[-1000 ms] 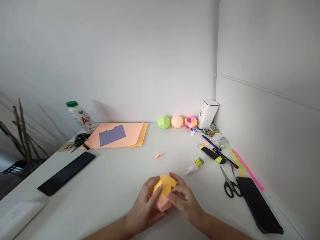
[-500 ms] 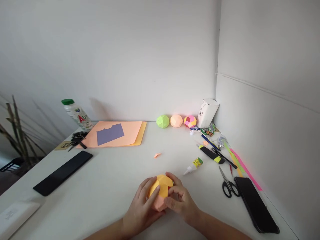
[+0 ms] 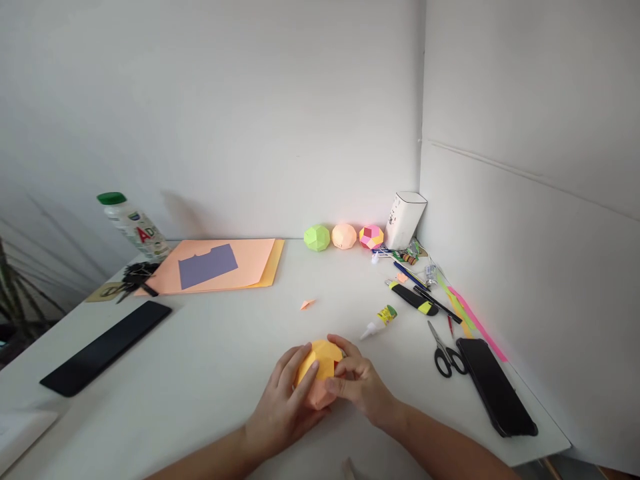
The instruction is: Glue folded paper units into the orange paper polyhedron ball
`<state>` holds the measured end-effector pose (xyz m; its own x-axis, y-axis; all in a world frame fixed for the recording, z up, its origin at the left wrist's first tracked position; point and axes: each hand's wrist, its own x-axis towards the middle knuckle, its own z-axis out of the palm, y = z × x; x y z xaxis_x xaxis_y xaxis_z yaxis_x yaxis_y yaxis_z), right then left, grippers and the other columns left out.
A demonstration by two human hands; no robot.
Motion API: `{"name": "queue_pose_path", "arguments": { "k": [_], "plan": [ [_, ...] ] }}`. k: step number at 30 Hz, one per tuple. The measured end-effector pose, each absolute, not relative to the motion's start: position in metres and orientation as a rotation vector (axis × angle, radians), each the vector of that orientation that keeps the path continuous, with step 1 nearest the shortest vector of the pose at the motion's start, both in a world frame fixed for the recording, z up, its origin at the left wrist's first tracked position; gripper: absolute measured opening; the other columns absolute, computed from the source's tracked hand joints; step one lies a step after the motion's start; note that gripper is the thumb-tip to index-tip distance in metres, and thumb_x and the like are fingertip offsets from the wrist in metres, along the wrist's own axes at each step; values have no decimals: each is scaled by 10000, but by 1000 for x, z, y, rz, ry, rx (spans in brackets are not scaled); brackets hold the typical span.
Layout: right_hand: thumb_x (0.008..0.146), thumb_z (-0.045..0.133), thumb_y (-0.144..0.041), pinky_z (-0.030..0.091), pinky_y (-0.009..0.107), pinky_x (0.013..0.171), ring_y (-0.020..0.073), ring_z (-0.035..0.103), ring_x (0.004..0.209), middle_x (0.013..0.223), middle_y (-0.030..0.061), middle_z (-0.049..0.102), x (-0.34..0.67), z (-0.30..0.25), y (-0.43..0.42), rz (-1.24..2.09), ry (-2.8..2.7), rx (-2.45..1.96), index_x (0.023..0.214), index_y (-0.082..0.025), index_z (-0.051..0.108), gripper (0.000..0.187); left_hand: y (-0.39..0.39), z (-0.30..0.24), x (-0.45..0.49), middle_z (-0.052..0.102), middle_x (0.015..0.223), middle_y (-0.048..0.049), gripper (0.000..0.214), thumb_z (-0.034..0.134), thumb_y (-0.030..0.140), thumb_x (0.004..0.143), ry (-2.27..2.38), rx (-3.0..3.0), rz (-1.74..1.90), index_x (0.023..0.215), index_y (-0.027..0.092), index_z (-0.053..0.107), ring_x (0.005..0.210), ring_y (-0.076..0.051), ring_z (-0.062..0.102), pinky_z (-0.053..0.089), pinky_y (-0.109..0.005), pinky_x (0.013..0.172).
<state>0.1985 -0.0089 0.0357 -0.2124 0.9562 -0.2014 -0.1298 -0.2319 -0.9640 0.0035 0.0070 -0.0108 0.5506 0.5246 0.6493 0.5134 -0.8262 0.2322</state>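
Between my two hands, near the front of the table, is a faceted paper ball with yellow faces on top and peach ones below. My left hand wraps its left side, fingers over the top. From the right, my right hand grips the edge of an opening in the ball, where a dark red inside shows. Its thumb presses the peach part, and some fingertips are hidden behind the paper. A glue bottle lies just beyond my right hand. A small peach paper scrap lies farther back.
Three paper balls, green, peach and multicoloured, sit by the back wall. Right are a utility knife, scissors and a phone. Left are paper sheets, a bottle and a black slab.
The camera view has turned slightly, so the table things appear shifted left. Both hands keep their hold on the paper ball, with the right fingers moved slightly at the opening.
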Motion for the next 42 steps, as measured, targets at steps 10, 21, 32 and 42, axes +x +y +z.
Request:
{"name": "queue_pose_path", "arguments": {
  "k": [10, 21, 32, 42],
  "plan": [
    [630, 811, -415, 366, 387, 999, 287, 429, 1247, 1453, 30, 387, 199, 45, -7, 1623, -1071, -1175, 541, -189, 625, 306, 10, -8, 7, 359, 1371, -238, 820, 678, 271, 814, 931, 2780, 1170, 1468, 181, 192, 1250, -388, 380, 475, -550, 923],
    [627, 803, -422, 363, 388, 1030, 304, 401, 1302, 1447, 26, 404, 196, 51, -8, 1588, -1077, -1217, 537, -191, 639, 297, 10, -9, 13, 361, 1376, -232, 787, 661, 311, 836, 983, 2764, 1194, 1460, 200, 194, 1239, -380, 382, 475, -562, 917],
    [685, 754, -470, 412, 388, 976, 292, 480, 1214, 1476, 58, 376, 199, 45, -8, 1456, -1155, -1211, 596, -188, 659, 310, 13, -18, 8, 219, 1477, -274, 926, 519, 587, 863, 882, 2415, 1095, 1510, 169, 4, 1378, -416, 256, 394, -607, 1012],
    [687, 746, -461, 422, 391, 962, 298, 491, 1203, 1457, 61, 386, 203, 42, -5, 1445, -1154, -1208, 570, -182, 643, 319, 21, -10, 8, 390, 1419, -188, 781, 581, 539, 855, 784, 1971, 974, 1473, 246, 203, 1297, -353, 440, 457, -518, 1017]
  ]
}}
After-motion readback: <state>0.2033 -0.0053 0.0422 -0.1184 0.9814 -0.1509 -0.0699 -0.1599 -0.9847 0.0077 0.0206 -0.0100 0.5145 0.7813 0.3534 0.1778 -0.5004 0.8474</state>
